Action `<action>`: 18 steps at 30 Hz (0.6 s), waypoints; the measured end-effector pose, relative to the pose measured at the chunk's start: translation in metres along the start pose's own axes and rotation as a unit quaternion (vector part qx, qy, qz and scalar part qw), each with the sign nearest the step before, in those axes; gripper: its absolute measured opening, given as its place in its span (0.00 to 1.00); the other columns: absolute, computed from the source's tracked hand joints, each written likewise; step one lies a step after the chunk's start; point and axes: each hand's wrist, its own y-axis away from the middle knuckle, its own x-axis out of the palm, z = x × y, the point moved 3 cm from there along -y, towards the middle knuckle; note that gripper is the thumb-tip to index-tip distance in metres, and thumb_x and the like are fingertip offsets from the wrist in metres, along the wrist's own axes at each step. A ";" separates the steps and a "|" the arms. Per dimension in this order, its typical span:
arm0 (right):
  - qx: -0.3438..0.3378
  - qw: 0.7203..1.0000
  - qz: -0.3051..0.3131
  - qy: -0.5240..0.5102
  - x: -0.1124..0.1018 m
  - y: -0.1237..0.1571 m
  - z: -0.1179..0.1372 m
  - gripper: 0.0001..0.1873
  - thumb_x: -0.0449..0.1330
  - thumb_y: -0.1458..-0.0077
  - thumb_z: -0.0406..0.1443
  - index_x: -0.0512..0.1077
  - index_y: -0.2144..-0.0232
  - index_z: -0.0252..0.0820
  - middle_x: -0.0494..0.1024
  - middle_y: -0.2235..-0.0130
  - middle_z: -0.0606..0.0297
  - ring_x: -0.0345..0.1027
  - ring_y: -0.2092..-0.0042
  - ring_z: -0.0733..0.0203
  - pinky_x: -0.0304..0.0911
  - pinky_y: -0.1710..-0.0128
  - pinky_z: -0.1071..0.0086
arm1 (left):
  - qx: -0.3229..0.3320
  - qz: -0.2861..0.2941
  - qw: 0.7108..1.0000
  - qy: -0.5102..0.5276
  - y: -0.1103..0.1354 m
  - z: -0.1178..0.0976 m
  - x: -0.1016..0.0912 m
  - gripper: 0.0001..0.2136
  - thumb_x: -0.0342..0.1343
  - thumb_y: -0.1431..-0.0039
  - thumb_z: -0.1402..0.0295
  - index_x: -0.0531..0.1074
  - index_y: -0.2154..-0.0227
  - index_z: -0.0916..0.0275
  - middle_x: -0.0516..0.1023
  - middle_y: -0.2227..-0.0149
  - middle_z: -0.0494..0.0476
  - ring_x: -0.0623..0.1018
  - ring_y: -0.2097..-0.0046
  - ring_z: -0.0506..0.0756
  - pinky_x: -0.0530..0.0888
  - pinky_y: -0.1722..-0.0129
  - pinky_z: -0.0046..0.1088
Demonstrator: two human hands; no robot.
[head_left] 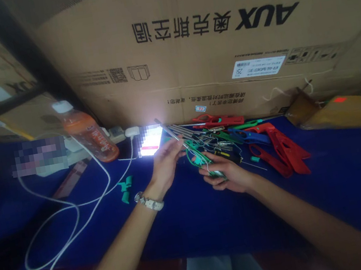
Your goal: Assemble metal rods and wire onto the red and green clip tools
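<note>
My left hand is closed, its fingertips pinching a thin metal tube that slants up to the left. This tube runs into a green long-neck lighter, whose casing has an open loop and a thin pale wire along it. My right hand is wrapped round the green casing, so the lower part is partly hidden. Just beyond the hands lies a pile of loose metal tubes and small wired parts. Red lighter casings and a blue one lie right of the right hand.
A lit phone screen stands behind my left hand. Further left are an orange drink bottle, white cables and green plastic pieces. A large cardboard box rises behind the blue tabletop; a yellow packet lies right.
</note>
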 end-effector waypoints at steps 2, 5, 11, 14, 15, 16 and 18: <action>-0.002 1.000 -0.001 0.001 0.000 0.000 0.000 0.15 0.63 0.45 0.34 0.63 0.56 0.48 0.61 0.71 0.76 0.41 0.80 0.75 0.32 0.83 0.78 | -0.007 0.007 1.000 -0.003 0.000 -0.003 0.000 0.14 0.73 0.56 0.67 0.82 0.64 0.63 0.81 0.66 0.54 0.78 0.65 0.50 0.74 0.64 0.26; -0.005 1.000 -0.002 0.008 0.000 0.000 0.001 0.16 0.63 0.45 0.34 0.64 0.56 0.48 0.61 0.71 0.75 0.42 0.80 0.75 0.32 0.83 0.78 | -0.016 0.024 1.000 -0.012 0.001 -0.008 0.000 0.14 0.72 0.54 0.67 0.82 0.63 0.63 0.82 0.66 0.55 0.78 0.64 0.51 0.75 0.64 0.26; -0.003 1.000 0.000 0.014 -0.001 -0.001 0.000 0.14 0.62 0.45 0.35 0.63 0.58 0.47 0.61 0.71 0.75 0.42 0.80 0.76 0.32 0.83 0.78 | 0.008 0.025 0.999 -0.022 0.002 -0.010 0.000 0.17 0.72 0.54 0.65 0.80 0.60 0.62 0.84 0.61 0.57 0.80 0.63 0.51 0.76 0.63 0.27; -0.007 1.000 -0.002 0.016 0.000 -0.001 0.000 0.13 0.62 0.44 0.35 0.63 0.58 0.47 0.61 0.71 0.75 0.43 0.80 0.75 0.33 0.83 0.78 | 0.011 0.017 1.000 -0.009 0.001 -0.008 0.001 0.18 0.73 0.56 0.64 0.80 0.61 0.63 0.84 0.62 0.56 0.80 0.65 0.51 0.76 0.61 0.27; -0.008 1.000 -0.001 0.016 0.000 -0.001 0.000 0.13 0.62 0.44 0.35 0.64 0.58 0.48 0.61 0.71 0.76 0.43 0.80 0.75 0.33 0.83 0.78 | 0.011 0.015 1.000 -0.005 0.001 -0.007 0.001 0.18 0.73 0.56 0.64 0.79 0.62 0.63 0.84 0.63 0.56 0.80 0.65 0.51 0.76 0.60 0.28; -0.008 1.000 -0.001 0.017 0.000 -0.001 0.000 0.14 0.62 0.44 0.35 0.64 0.58 0.48 0.61 0.71 0.76 0.43 0.80 0.75 0.33 0.83 0.78 | 0.011 0.013 1.000 -0.003 0.001 -0.007 0.001 0.18 0.74 0.56 0.63 0.79 0.62 0.63 0.84 0.63 0.56 0.80 0.65 0.51 0.76 0.60 0.28; -0.004 1.000 0.002 0.018 0.000 -0.001 0.000 0.14 0.62 0.45 0.35 0.63 0.57 0.48 0.60 0.72 0.76 0.43 0.80 0.75 0.34 0.83 0.78 | 0.011 0.010 1.000 -0.002 0.001 -0.006 0.001 0.17 0.74 0.57 0.63 0.79 0.64 0.63 0.84 0.64 0.56 0.80 0.66 0.50 0.76 0.60 0.28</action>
